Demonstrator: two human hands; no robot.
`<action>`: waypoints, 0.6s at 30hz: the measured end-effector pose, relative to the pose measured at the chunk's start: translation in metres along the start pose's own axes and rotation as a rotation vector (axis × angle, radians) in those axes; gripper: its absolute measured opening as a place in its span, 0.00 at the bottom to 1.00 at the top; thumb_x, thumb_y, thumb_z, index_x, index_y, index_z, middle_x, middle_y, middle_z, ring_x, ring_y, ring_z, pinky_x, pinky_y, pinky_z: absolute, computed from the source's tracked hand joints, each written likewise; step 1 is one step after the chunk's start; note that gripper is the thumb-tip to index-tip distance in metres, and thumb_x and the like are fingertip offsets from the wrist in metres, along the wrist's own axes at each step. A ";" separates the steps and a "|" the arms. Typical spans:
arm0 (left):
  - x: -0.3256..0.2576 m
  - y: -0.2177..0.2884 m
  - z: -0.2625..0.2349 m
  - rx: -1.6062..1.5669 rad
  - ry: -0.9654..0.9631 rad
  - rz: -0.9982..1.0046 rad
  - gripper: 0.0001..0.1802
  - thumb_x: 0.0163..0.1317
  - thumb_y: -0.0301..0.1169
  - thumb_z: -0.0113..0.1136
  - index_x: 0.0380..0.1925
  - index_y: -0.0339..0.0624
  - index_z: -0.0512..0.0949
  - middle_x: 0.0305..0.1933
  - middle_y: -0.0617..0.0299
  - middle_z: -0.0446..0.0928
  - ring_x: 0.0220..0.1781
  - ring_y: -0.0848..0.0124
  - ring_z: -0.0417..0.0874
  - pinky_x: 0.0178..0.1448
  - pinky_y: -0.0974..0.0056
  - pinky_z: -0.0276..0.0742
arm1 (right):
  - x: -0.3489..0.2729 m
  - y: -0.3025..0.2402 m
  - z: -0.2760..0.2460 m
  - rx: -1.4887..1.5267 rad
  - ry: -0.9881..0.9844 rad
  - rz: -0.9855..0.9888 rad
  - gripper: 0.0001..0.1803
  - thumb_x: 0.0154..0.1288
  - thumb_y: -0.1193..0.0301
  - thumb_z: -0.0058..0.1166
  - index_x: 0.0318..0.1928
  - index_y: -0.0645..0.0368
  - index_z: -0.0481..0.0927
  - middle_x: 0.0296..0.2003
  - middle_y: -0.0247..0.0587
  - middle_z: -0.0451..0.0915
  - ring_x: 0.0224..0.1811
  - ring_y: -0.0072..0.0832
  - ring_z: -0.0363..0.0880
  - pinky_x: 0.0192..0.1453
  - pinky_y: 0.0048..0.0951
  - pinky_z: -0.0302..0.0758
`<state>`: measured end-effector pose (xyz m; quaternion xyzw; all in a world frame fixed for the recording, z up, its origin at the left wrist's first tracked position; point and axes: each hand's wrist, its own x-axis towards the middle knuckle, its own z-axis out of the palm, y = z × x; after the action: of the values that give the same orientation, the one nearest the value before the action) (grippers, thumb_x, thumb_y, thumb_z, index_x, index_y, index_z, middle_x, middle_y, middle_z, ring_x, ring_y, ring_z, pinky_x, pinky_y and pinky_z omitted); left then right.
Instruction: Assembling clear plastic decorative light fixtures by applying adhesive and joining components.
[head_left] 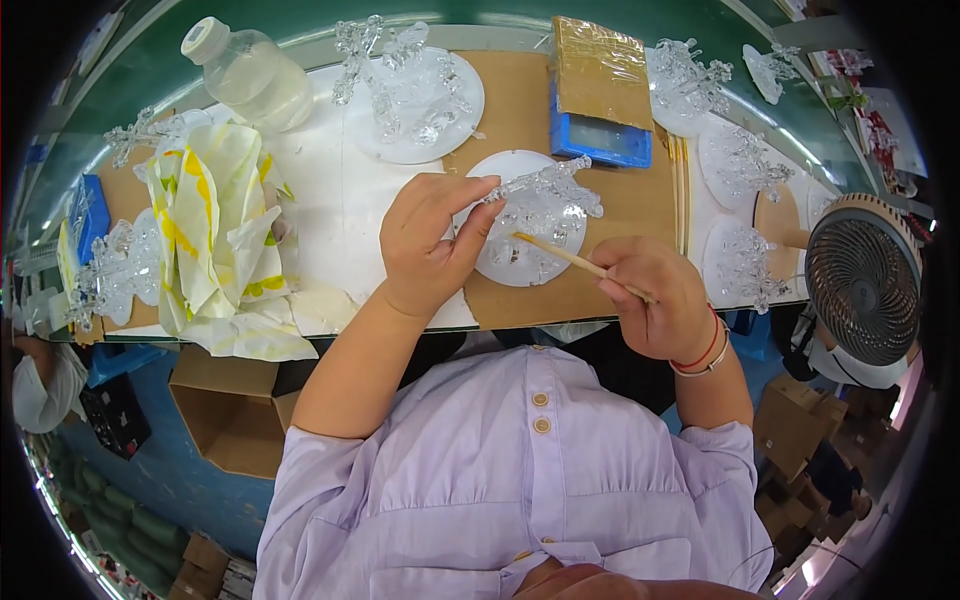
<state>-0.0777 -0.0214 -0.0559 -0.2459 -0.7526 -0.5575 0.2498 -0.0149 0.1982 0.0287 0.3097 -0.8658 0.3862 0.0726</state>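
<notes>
Ornament (pixel 550 186) extends rightward from left hand (pixel 432 237), seemingly pinched at end.

No text is showing legibly; a small emblem is sitting on the hub of the dark fan (pixel 862 280) by the right end of the counter (pixel 325 210), too small for reading; a pale mark is showing on the black box (pixel 114 415) on the floor beyond the near left corner, blurring too much; a tiny mark is topping the bottle's white cap (pixel 205 40) toward the far left corner, equally unclear.
</notes>
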 end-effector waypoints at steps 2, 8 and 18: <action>0.001 0.001 0.000 -0.002 0.001 0.001 0.15 0.46 0.19 0.71 0.37 0.40 0.82 0.32 0.59 0.82 0.32 0.63 0.80 0.36 0.65 0.75 | 0.005 0.001 0.002 -0.015 -0.006 0.017 0.09 0.63 0.80 0.56 0.41 0.59 0.69 0.36 0.48 0.81 0.31 0.40 0.79 0.35 0.32 0.75; 0.001 0.001 0.001 -0.009 0.000 0.008 0.15 0.46 0.19 0.71 0.37 0.40 0.82 0.32 0.59 0.82 0.32 0.64 0.80 0.35 0.65 0.75 | 0.023 0.003 0.002 0.022 -0.057 -0.018 0.09 0.64 0.80 0.55 0.41 0.60 0.69 0.36 0.48 0.80 0.32 0.41 0.79 0.37 0.33 0.76; 0.001 0.000 0.001 -0.008 0.019 0.024 0.15 0.46 0.19 0.71 0.37 0.41 0.82 0.32 0.59 0.82 0.31 0.64 0.80 0.34 0.65 0.75 | 0.020 -0.017 0.001 -0.178 -0.102 -0.010 0.10 0.59 0.82 0.56 0.40 0.62 0.71 0.36 0.49 0.80 0.33 0.44 0.79 0.37 0.35 0.76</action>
<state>-0.0783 -0.0202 -0.0554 -0.2503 -0.7450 -0.5598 0.2626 -0.0202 0.1790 0.0456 0.3257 -0.8977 0.2912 0.0577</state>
